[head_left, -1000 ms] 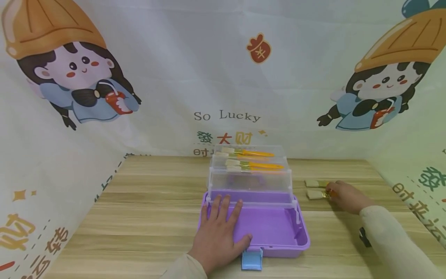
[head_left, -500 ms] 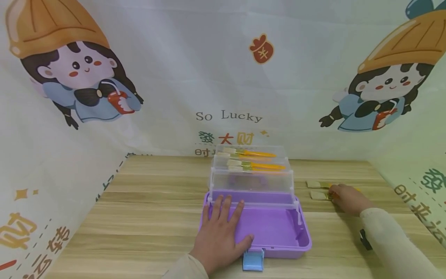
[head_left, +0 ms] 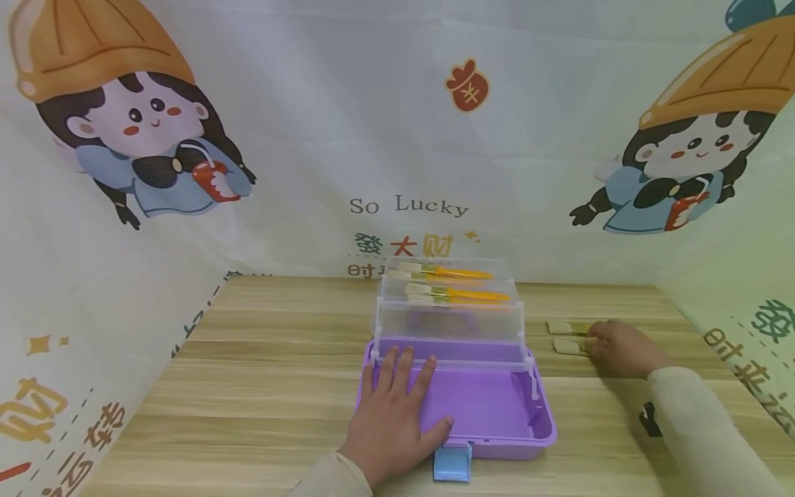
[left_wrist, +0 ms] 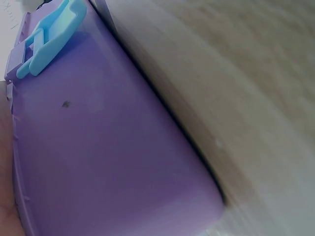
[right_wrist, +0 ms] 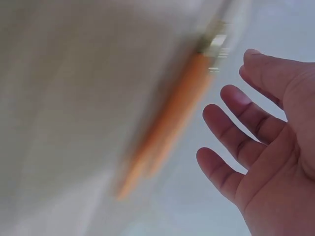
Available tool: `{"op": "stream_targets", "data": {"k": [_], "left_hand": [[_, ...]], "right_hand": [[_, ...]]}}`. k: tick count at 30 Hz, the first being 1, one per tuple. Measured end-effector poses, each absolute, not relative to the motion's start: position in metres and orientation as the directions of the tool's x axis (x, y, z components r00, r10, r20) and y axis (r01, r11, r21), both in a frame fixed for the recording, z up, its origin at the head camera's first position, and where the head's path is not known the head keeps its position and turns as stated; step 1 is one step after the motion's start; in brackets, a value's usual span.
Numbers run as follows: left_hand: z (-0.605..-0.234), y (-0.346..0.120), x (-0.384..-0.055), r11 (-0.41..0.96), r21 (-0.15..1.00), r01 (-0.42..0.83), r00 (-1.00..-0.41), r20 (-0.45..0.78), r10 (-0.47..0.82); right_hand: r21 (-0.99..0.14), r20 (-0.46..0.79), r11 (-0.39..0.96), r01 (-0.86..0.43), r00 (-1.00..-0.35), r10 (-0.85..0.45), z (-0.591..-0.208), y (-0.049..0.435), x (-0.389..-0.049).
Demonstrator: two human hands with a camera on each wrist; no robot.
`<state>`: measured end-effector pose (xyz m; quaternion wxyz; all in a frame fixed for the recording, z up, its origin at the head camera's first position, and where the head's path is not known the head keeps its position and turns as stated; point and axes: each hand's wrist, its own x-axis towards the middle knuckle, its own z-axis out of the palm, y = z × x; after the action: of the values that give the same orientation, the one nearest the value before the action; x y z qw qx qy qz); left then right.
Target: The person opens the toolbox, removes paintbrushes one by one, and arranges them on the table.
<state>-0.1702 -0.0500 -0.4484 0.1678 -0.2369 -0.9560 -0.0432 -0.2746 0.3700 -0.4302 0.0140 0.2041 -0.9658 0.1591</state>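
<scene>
My left hand point(head_left: 394, 424) lies with spread fingers over the left side of an open purple storage box point(head_left: 509, 451), its blue latch point(head_left: 452, 464) hanging at the front. To the right, two flat paintbrushes, an upper paintbrush point(head_left: 560, 328) and a lower paintbrush point(head_left: 569, 346), lie side by side with bristles pointing left. My right hand point(head_left: 627, 351) is over their handle ends, which it hides in the head view. In the right wrist view, its fingers are loosely bent with nothing between them, apart from the blurred orange handles point(right_wrist: 172, 110).
Clear stepped trays point(head_left: 450, 323) rise behind the box and carry several orange-handled paintbrushes point(head_left: 481, 297). A small black object point(head_left: 649, 420) is beside the right sleeve. Printed cloth point(head_left: 298, 138) hangs behind the wooden table point(head_left: 248, 386).
The lower paintbrush has shifted slightly, and its orange handle is now covered by my right hand. That hand has moved a little away from it. My left hand stays on the box.
</scene>
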Motion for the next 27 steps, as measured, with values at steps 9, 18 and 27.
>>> {"op": "stream_targets", "data": {"k": [9, 18, 27], "left_hand": [[-0.447, -0.050, -0.170, 0.888, -0.003, 0.459, -0.838, 0.330, 0.435], [-0.449, -0.049, -0.170, 0.889, 0.010, 0.458, -0.843, 0.323, 0.431], [-0.449, -0.049, -0.170, 0.890, 0.014, 0.456, -0.845, 0.320, 0.428]], "right_hand": [[-0.261, 0.206, 0.864, -0.431, -0.899, -0.386, -0.378, 0.326, -0.268], [-0.239, 0.287, 0.829, -0.505, -0.853, -0.437, -0.344, 0.276, -0.263], [-0.267, 0.302, 0.778, -0.569, -0.816, -0.493, -0.333, 0.229, -0.270]]}}
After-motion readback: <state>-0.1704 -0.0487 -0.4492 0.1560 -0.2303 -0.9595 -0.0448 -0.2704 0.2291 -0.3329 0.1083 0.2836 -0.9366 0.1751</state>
